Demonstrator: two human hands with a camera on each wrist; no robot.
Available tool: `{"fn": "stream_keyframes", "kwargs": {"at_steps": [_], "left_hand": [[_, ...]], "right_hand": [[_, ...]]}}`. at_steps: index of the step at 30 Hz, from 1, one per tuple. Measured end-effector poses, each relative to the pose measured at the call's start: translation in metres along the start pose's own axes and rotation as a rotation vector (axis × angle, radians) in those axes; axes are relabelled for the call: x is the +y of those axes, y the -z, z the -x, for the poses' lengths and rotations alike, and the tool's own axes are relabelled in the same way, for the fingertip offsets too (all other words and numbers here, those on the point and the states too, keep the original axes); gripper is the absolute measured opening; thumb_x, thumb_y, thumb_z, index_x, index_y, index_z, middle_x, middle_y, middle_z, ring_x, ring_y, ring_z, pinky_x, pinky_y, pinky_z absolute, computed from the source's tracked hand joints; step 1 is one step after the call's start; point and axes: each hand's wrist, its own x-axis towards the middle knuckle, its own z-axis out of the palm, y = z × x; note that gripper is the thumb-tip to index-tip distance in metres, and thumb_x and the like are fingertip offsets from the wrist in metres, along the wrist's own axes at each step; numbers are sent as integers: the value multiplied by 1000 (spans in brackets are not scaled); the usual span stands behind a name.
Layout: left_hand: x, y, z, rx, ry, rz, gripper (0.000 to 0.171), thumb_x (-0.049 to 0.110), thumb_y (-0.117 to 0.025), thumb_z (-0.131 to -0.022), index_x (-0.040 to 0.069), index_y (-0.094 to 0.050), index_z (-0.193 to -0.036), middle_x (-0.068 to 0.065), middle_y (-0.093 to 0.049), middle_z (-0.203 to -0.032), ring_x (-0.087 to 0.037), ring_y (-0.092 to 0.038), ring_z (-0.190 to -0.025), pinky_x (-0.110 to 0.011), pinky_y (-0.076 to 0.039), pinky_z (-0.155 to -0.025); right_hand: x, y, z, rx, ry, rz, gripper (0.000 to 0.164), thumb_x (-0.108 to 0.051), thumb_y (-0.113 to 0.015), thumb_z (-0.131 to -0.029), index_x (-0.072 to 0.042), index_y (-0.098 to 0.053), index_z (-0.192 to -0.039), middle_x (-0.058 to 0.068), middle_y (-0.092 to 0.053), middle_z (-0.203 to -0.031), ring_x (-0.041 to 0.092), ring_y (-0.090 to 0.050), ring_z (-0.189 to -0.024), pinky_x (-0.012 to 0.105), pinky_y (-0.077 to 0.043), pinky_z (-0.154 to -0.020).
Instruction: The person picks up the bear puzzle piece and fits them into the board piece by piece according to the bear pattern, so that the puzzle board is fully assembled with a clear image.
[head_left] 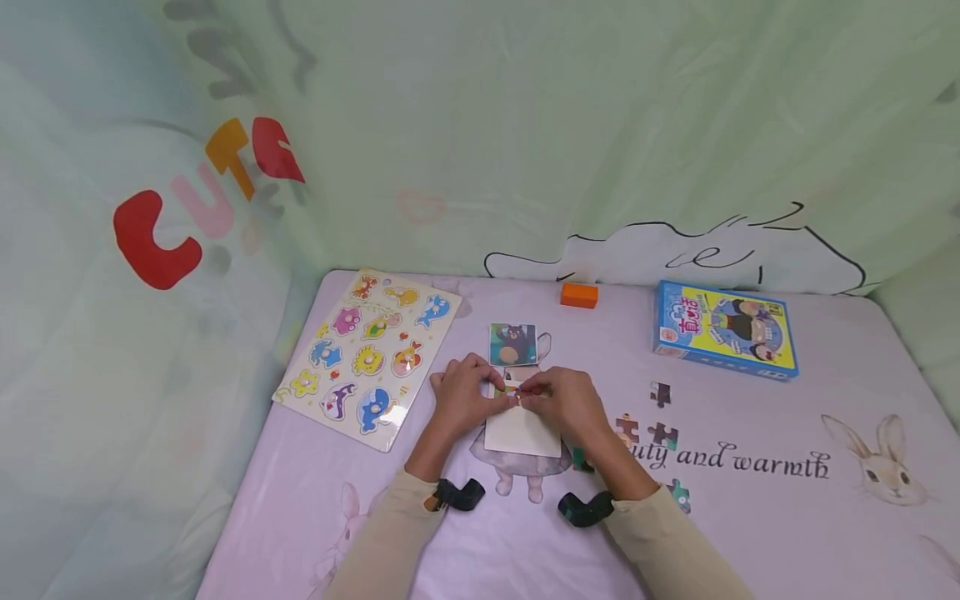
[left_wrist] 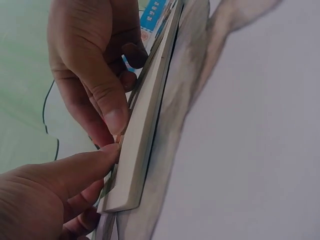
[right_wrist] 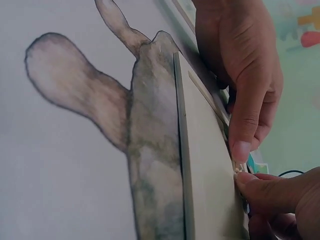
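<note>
A pale wooden puzzle board (head_left: 522, 435) lies on the table in front of the person, its near part bare. At its far edge, my left hand (head_left: 467, 393) and right hand (head_left: 570, 406) meet, thumbs and fingertips together. Both pinch a small colourful jigsaw piece (head_left: 512, 389), mostly hidden by the fingers. In the left wrist view, the left thumb (left_wrist: 82, 167) and the right hand (left_wrist: 92, 65) come together over the board's raised edge (left_wrist: 142, 145). The right wrist view shows the right hand (right_wrist: 280, 197) low against the same board (right_wrist: 205, 175). Just beyond lies a bear picture (head_left: 513, 345).
Several loose jigsaw pieces (head_left: 663, 435) lie right of the right hand, one (head_left: 582, 460) partly behind its wrist. A sea-animal knob puzzle (head_left: 397, 333) lies at left. An orange block (head_left: 579, 295) and a blue-yellow box (head_left: 726, 330) sit toward the back, near the hanging cloth (head_left: 600, 125).
</note>
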Motion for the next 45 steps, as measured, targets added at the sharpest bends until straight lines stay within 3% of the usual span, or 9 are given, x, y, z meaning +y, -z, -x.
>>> {"fn": "stream_keyframes", "kwargs": {"at_steps": [12, 24, 33, 39, 45], "left_hand": [[-1, 3, 2, -34, -23, -6, 27, 48, -85, -77, 27, -69, -84, 4, -59, -110, -23, -50, -105, -51, -28, -88], [-1, 2, 2, -15, -20, 4, 24, 48, -83, -80, 27, -71, -84, 5, -60, -109, -23, -50, -104, -52, -28, -89], [2, 1, 2, -2, 1, -4, 22, 45, -83, -80, 27, -71, -82, 5, -59, -107, -22, -50, -101, -51, -29, -89], [3, 1, 2, -4, 10, -9, 22, 45, -83, -80, 27, -71, -82, 5, -59, -107, -22, -50, -100, -52, -29, -90], [4, 0, 3, -1, 13, -10, 22, 44, -84, -79, 26, -71, -82, 5, -60, -107, -22, -49, -100, -51, -29, -90]], "right_hand": [[0, 0, -2, -22, -21, -14, 16, -20, -84, -84, -17, -83, -99, 3, -75, -101, 23, -66, -97, 43, -54, -87], [1, 1, -6, -40, -82, -20, 17, -26, -86, -82, -21, -84, -98, 1, -76, -101, 21, -64, -95, 32, -48, -76], [2, 2, -6, -34, -35, -15, 19, -25, -87, -81, -19, -84, -99, 2, -78, -99, 21, -64, -94, 33, -48, -76], [9, 10, -5, -81, 63, -3, 22, -22, -82, -87, -16, -81, -108, 5, -78, -106, 26, -67, -102, 46, -53, -90], [21, 25, 5, -103, 27, -38, 25, -22, -77, -91, -15, -79, -115, 4, -76, -104, 20, -62, -89, 33, -52, -75]]}}
